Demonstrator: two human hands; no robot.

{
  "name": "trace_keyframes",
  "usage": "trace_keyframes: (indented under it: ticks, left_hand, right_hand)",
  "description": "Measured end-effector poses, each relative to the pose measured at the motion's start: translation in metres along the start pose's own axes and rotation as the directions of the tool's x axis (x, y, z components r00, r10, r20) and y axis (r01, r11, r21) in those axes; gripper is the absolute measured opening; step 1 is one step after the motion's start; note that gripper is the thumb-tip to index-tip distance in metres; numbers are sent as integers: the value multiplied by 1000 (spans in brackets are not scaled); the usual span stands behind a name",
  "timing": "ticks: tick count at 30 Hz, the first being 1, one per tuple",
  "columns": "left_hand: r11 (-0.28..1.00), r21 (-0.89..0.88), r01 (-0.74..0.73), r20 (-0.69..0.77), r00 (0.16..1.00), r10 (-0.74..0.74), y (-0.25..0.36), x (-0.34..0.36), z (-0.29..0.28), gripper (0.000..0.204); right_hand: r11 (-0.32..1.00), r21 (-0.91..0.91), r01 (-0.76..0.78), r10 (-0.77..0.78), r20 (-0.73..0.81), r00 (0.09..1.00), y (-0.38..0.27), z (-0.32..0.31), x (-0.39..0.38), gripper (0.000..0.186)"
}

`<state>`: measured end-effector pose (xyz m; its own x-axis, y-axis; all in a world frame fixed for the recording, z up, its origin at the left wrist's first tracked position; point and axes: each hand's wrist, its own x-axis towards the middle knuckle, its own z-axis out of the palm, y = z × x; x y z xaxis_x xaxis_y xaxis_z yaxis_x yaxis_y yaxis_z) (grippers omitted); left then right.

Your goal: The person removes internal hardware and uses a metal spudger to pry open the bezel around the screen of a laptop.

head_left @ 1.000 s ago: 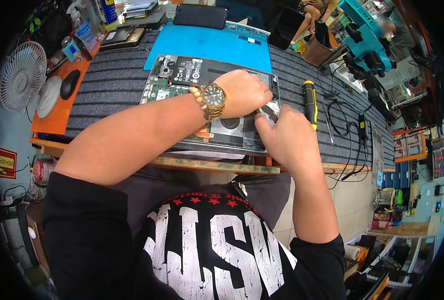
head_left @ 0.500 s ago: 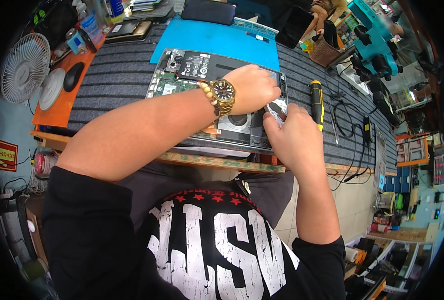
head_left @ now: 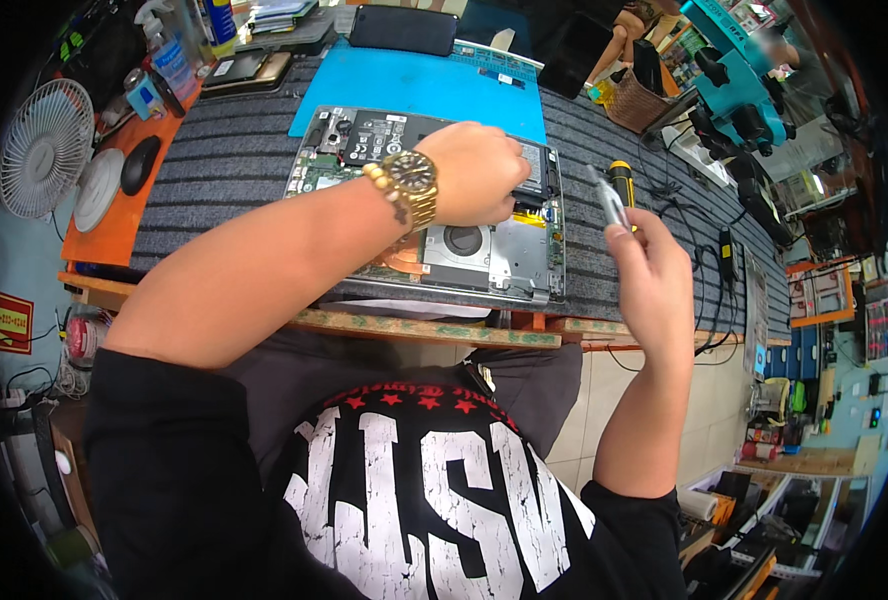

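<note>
An opened laptop base (head_left: 524, 262) lies on the striped mat, its battery (head_left: 379, 133), green circuit board (head_left: 316, 178) and round fan (head_left: 464, 241) exposed. My left hand (head_left: 474, 172), with a gold watch on its wrist, is over the laptop's right half. Its fingers are curled closed near a yellow strip (head_left: 532, 216); whatever they grip is hidden under the hand. Right of the laptop, my right hand (head_left: 650, 262) is raised above the mat, pinching a thin silvery foil piece (head_left: 612, 204) between thumb and fingers.
Behind the laptop lies a blue work mat (head_left: 414, 90) with a dark phone (head_left: 404, 29) at its far edge. A yellow-black screwdriver (head_left: 620, 180) and black cables (head_left: 709, 225) are to the right. At left stand a white fan (head_left: 44, 150) and a black mouse (head_left: 141, 165).
My right hand has moved right, off the laptop, lifting the foil piece away. The fan's right side and a yellow strip now show. My left hand has shifted slightly left.
</note>
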<state>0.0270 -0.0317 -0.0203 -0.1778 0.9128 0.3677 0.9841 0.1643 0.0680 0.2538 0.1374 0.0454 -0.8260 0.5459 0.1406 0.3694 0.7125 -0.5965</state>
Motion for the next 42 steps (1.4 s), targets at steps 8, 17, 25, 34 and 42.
trace_keyframes:
  ticks: [8, 17, 25, 34, 42]
  left_hand:
    - [993, -114, 26, -259, 964, -56, 21, -66, -80, 20]
    - [905, -289, 313, -420, 808, -414, 19, -194, -107, 19]
    - [727, -407, 554, -563, 474, -676, -2, -276, -62, 15]
    - [750, -374, 545, -568, 505, -650, 0, -266, -61, 13]
    - [728, -470, 499, -569, 459, -682, -10, -283, -59, 18]
  right_hand:
    - [497, 865, -70, 71, 40, 997, 62, -23, 55, 46]
    - [970, -157, 184, -186, 7, 983, 78, 3, 190, 76]
    - [916, -227, 330, -294, 180, 939, 87, 41, 253, 79]
    - [912, -155, 380, -337, 246, 909, 98, 63, 274, 75]
    - [836, -206, 509, -459, 246, 854, 101, 70, 277, 72]
